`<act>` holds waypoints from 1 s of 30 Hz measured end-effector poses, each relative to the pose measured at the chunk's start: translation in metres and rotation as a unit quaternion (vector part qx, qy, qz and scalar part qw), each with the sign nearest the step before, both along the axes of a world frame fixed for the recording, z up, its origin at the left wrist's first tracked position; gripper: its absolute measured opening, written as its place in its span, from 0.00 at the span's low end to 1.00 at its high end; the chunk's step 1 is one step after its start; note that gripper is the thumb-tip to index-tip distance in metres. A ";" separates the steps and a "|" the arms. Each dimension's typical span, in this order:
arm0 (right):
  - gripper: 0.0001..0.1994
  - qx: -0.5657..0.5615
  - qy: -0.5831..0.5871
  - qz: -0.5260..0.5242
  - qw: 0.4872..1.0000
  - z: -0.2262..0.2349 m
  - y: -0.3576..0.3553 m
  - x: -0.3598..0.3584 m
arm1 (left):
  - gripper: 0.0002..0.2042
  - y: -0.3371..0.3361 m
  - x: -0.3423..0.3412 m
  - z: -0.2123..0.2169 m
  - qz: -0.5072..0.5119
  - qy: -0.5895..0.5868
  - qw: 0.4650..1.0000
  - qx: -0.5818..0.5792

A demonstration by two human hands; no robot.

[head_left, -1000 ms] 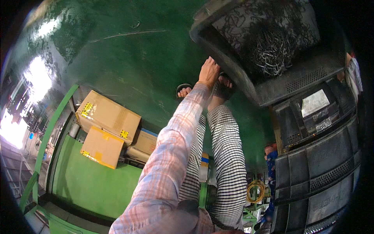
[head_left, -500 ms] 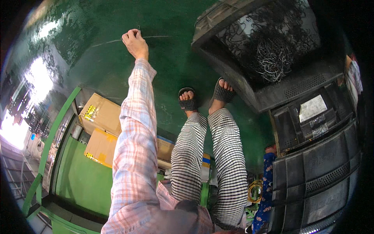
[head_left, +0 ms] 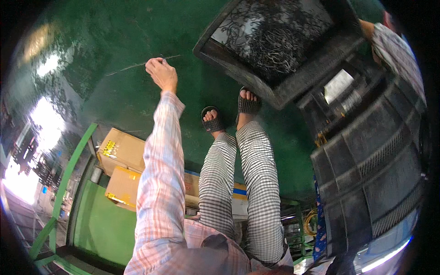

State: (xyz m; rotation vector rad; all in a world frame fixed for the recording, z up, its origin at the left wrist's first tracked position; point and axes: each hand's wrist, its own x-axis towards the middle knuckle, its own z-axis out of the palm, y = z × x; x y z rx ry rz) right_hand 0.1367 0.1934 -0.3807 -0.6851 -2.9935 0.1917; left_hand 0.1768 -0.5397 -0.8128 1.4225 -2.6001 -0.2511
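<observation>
My left hand is stretched out over the green floor, fingers curled into a fist, with nothing clearly in it. It is well left of a tilted black crate full of tangled dark metal scraps. My right arm in a plaid sleeve comes in from the upper right. My right hand reaches the crate's far rim, where its fingers are hidden. My sandalled feet stand just below the crate's near corner.
A stack of black ribbed crates fills the right side under the tilted crate. Two cardboard boxes lie at the lower left beside a green metal frame. Bright glare spots the floor at the far left.
My left hand has come away from the crate's near corner and swung out to the left over the floor, closed in a fist. The crate sits a little higher in view.
</observation>
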 end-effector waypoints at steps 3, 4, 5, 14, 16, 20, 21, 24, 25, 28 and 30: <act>0.25 0.006 0.036 -0.026 0.999 0.028 0.020 0.017 | 0.05 0.075 -0.082 0.125 0.020 0.311 0.940 0.136; 0.25 -0.006 0.052 -0.031 0.998 0.031 0.031 0.017 | 0.04 0.089 -0.094 0.180 -0.054 0.335 0.937 0.087; 0.25 -0.018 0.074 -0.043 0.996 0.035 0.043 0.020 | 0.05 0.108 -0.106 0.226 -0.102 0.332 0.935 0.075; 0.24 0.115 0.041 -0.010 0.992 -0.002 0.147 -0.027 | 0.27 0.219 -0.134 0.412 -0.410 -0.041 0.908 0.071; 0.24 0.097 0.051 -0.038 0.993 0.018 0.135 -0.032 | 0.22 0.271 -0.142 0.477 -0.436 0.012 0.894 0.099; 0.23 0.021 0.066 0.024 0.997 0.053 0.116 -0.056 | 0.08 0.407 -0.172 0.574 -0.465 0.212 0.842 0.176; 0.24 0.004 0.051 0.044 0.998 0.056 0.116 -0.060 | 0.06 0.444 -0.172 0.591 -0.466 0.258 0.820 0.210; 0.25 -0.034 0.030 0.117 0.992 0.075 0.132 -0.063 | 0.05 0.570 -0.167 0.620 -0.598 0.300 0.660 0.341; 0.23 -0.057 0.016 0.132 0.989 0.081 0.137 -0.068 | 0.09 0.616 -0.161 0.622 -0.616 0.295 0.617 0.390; 0.19 -0.300 0.024 0.213 0.930 0.105 0.207 -0.090 | 0.13 0.734 -0.159 0.622 -0.649 0.222 0.575 0.447; 0.16 -0.335 0.101 0.174 0.920 0.105 0.269 -0.111 | 0.14 0.798 -0.162 0.611 -0.636 0.204 0.570 0.479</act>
